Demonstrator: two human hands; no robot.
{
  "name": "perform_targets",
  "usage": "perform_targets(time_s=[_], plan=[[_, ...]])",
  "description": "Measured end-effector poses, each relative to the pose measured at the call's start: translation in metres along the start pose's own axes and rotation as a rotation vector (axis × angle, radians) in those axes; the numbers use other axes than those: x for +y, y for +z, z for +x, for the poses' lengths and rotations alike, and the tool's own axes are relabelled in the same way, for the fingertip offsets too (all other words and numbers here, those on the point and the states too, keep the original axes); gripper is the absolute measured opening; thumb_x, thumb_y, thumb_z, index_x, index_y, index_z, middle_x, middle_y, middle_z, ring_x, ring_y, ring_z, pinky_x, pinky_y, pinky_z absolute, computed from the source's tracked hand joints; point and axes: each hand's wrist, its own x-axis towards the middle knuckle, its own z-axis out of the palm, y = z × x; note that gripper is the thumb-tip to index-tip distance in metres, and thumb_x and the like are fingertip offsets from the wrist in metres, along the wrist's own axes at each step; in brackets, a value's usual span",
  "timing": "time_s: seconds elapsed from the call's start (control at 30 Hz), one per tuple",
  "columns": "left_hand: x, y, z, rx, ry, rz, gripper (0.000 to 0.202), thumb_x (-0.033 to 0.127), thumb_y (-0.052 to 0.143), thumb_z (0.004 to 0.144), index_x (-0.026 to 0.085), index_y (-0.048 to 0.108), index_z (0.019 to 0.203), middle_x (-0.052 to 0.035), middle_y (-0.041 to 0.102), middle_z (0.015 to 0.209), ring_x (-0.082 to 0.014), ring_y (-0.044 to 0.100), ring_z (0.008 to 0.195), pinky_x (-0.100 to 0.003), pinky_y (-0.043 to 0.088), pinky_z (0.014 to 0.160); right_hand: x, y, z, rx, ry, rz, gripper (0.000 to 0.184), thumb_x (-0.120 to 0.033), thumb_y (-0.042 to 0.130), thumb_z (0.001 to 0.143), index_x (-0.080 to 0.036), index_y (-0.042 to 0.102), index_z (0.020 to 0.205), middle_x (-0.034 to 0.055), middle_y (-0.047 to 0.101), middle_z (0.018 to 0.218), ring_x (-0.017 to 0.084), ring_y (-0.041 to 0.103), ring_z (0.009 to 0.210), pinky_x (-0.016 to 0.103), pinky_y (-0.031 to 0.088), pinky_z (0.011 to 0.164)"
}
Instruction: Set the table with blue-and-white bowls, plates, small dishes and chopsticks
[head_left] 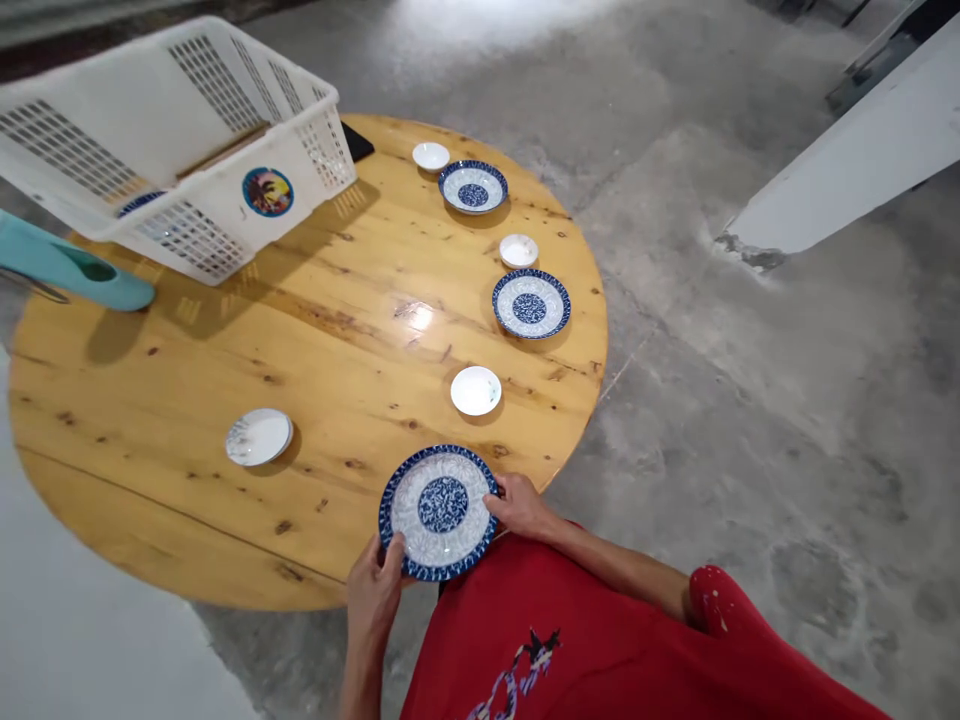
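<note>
You have a blue-rimmed plate [441, 508] gripped at its rim between both hands, patterned face up, over the near edge of the wooden table [352, 365]. Your left hand [375, 580] pinches the left, near part of the rim with its thumb on top; your right hand [517, 507] clasps the right part the same way, its fingers mostly hidden beneath. I cannot tell whether the plate's underside touches the wood. The step in hand looks like placing or adjusting this plate. Just beyond it sits a small white dish [476, 391]; farther right, the middle plate [531, 304] lies flat with a second white dish [518, 250] just beyond it, and the far plate [472, 187] has a third white dish [430, 156] at its left. A pale dish [259, 437], perhaps a stack, stands apart on the left, nearer you than the white basket [268, 205]. Judging by this, setting the plate down here would call for bringing it fully over the wood, keeping it level and clear of the near dish, then freeing the fingers under the rim gently, one hand at a time, so it doesn't tip off the edge.
</note>
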Motion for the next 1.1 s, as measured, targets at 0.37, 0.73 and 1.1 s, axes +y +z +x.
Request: perform_targets(time_s=[0.37, 0.73, 1.1], plan=[[0.048, 0.041, -0.035, 0.076, 0.002, -0.107, 0.036, 0.056, 0.048, 0.081, 0.023, 0.055, 0.067, 0.0003, 0.054, 0.06, -0.0205, 0.053, 0.063, -0.029, 0.042, 0.058, -0.003, -0.073, -0.018, 0.052, -0.093, -0.101, 0.015, -0.026, 0.05, 0.073, -0.021, 0.042, 0.062, -0.0044, 0.037, 0.055, 0.011, 0.034, 0.055, 0.025, 0.021, 0.055], [0.058, 0.049, -0.004, -0.085, 0.213, -0.045, 0.036, 0.054, 0.047, 0.081, 0.022, 0.054, 0.065, 0.0005, 0.051, 0.058, -0.0167, 0.048, 0.059, -0.025, 0.038, 0.055, 0.023, -0.06, -0.065, 0.306, 0.045, 0.056, 0.016, -0.032, 0.045, 0.075, -0.02, 0.047, 0.066, -0.0018, 0.045, 0.059, 0.013, 0.041, 0.057, 0.023, 0.029, 0.053], [0.089, 0.069, -0.004, -0.111, 0.316, -0.053, 0.036, 0.051, 0.048, 0.082, 0.02, 0.051, 0.064, 0.0033, 0.042, 0.054, -0.0123, 0.04, 0.055, -0.022, 0.031, 0.052, 0.039, -0.085, -0.078, 0.388, 0.061, 0.178, 0.021, -0.035, 0.049, 0.077, -0.019, 0.054, 0.065, -0.0016, 0.05, 0.054, 0.013, 0.044, 0.052, 0.022, 0.032, 0.05]])
